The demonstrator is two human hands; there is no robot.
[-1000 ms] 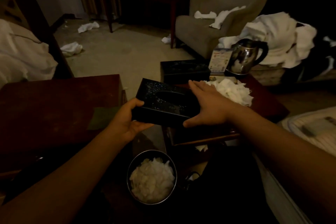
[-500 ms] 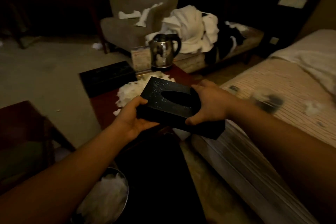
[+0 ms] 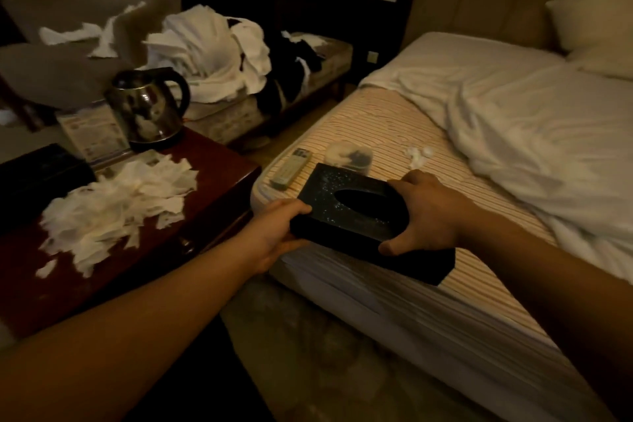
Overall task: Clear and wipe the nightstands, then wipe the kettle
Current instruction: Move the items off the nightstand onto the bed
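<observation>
We hold the flat black tissue box with an oval slot on top (image 3: 356, 212) in both hands, over the corner of the striped bare mattress (image 3: 373, 120), beside the dark red wooden bench (image 3: 219, 178). The left hand (image 3: 274, 233) curls round its near left corner, thumb on top; the right hand (image 3: 428, 212) lies over the right end, thumb pressed on the near side wall. Each grip is closed on the box.

We judge the box to be stiff and light, with smooth, perhaps slippery faces, so the short ends are the good places to hold. Its lid shows pale specks, maybe dust.

On the bench a heap of torn white tissue scraps (image 3: 116, 202) looks soft and very light. The shiny round steel kettle with a black handle (image 3: 147, 106) seems hard and heavier.
</observation>
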